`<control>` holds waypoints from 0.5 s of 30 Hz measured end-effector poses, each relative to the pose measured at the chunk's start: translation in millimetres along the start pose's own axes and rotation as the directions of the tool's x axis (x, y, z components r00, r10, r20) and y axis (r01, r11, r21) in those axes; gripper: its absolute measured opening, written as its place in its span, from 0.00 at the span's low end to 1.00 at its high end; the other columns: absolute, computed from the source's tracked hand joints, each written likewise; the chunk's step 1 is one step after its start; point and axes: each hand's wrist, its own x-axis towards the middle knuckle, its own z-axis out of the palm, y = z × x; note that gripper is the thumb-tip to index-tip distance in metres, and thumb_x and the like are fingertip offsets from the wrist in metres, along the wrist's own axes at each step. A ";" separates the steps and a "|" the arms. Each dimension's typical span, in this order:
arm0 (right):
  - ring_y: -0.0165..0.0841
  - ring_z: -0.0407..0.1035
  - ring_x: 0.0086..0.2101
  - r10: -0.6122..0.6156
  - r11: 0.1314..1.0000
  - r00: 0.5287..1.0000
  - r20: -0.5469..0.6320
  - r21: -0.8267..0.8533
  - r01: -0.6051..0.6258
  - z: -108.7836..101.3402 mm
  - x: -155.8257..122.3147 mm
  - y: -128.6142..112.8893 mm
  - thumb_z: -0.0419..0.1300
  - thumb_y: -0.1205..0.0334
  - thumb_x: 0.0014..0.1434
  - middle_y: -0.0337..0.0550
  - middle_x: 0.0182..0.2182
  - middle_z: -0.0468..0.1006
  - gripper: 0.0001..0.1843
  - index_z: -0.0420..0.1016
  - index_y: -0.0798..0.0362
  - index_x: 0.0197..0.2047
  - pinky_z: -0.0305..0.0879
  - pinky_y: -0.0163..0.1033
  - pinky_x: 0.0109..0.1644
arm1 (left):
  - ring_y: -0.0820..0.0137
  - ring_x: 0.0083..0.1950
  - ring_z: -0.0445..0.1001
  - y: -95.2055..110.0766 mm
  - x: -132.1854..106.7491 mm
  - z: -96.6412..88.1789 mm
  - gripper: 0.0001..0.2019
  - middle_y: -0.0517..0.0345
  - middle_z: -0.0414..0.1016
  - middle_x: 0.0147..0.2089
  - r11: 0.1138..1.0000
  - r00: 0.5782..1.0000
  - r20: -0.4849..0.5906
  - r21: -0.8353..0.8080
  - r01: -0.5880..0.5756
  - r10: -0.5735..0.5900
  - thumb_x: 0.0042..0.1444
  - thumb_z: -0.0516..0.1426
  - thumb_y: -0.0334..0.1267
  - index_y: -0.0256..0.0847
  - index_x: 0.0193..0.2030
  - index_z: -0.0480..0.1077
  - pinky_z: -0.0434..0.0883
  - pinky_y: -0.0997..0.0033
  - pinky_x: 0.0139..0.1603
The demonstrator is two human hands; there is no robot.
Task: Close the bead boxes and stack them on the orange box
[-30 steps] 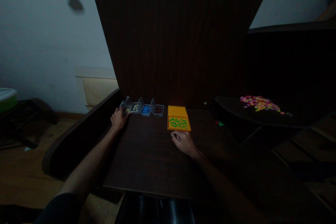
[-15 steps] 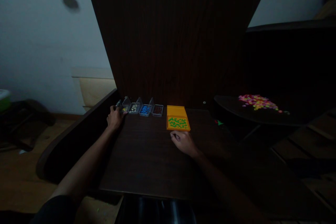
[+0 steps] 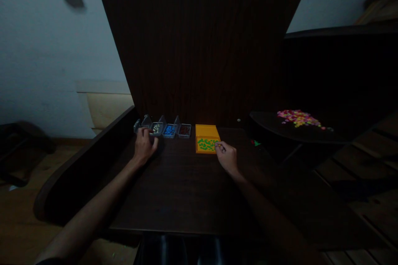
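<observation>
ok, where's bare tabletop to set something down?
Widest patch: tabletop between the left hand and right hand, and nearer than both. Narrower, dim: between the yellow case and curved shelf. Crowded: back left, clear boxes and left hand.

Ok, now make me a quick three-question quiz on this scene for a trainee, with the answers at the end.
1. Which of the person's hands is at the open yellow case?
2. True or false: the blue pieces sit between the pale pieces and the dark red pieces.
3. Fill in the colour: the many small pieces in the yellow case are mostly ____.

Key:
1. The right hand; the left hand is by the pale pieces.
2. True.
3. Green.
</observation>
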 end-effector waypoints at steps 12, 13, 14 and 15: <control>0.37 0.72 0.32 0.339 0.938 0.940 -0.041 0.090 -0.335 10.5 52.2 50.2 0.57 0.56 0.52 0.50 0.32 0.79 0.14 0.78 0.56 0.36 0.68 0.42 0.41 | 0.54 0.52 0.69 108.2 -30.1 46.8 0.25 0.45 0.71 0.49 0.907 0.867 0.317 -0.302 -0.293 0.385 0.57 0.58 0.53 0.37 0.54 0.64 0.69 0.53 0.54; 0.37 0.73 0.32 0.344 0.935 0.939 -0.021 0.100 -0.341 12.0 54.1 51.8 0.57 0.56 0.52 0.49 0.32 0.80 0.14 0.78 0.55 0.37 0.68 0.41 0.41 | 0.54 0.53 0.69 111.7 -30.2 50.2 0.28 0.45 0.71 0.51 0.918 0.869 0.338 -0.294 -0.267 0.361 0.55 0.59 0.55 0.38 0.56 0.63 0.68 0.52 0.56; 0.37 0.73 0.32 0.347 0.932 0.938 0.002 0.112 -0.345 13.6 55.6 53.1 0.57 0.56 0.53 0.48 0.31 0.80 0.14 0.78 0.55 0.38 0.69 0.40 0.40 | 0.53 0.55 0.68 114.2 -30.3 53.4 0.32 0.45 0.71 0.53 0.926 0.872 0.352 -0.287 -0.245 0.340 0.54 0.60 0.56 0.38 0.58 0.61 0.67 0.51 0.58; 0.36 0.74 0.32 0.349 0.928 0.937 0.025 0.125 -0.350 15.2 56.9 54.5 0.57 0.56 0.53 0.46 0.30 0.80 0.14 0.77 0.54 0.39 0.69 0.40 0.38 | 0.52 0.56 0.68 115.7 -30.4 56.1 0.34 0.44 0.70 0.55 0.933 0.873 0.368 -0.281 -0.224 0.320 0.53 0.61 0.57 0.37 0.60 0.60 0.66 0.51 0.59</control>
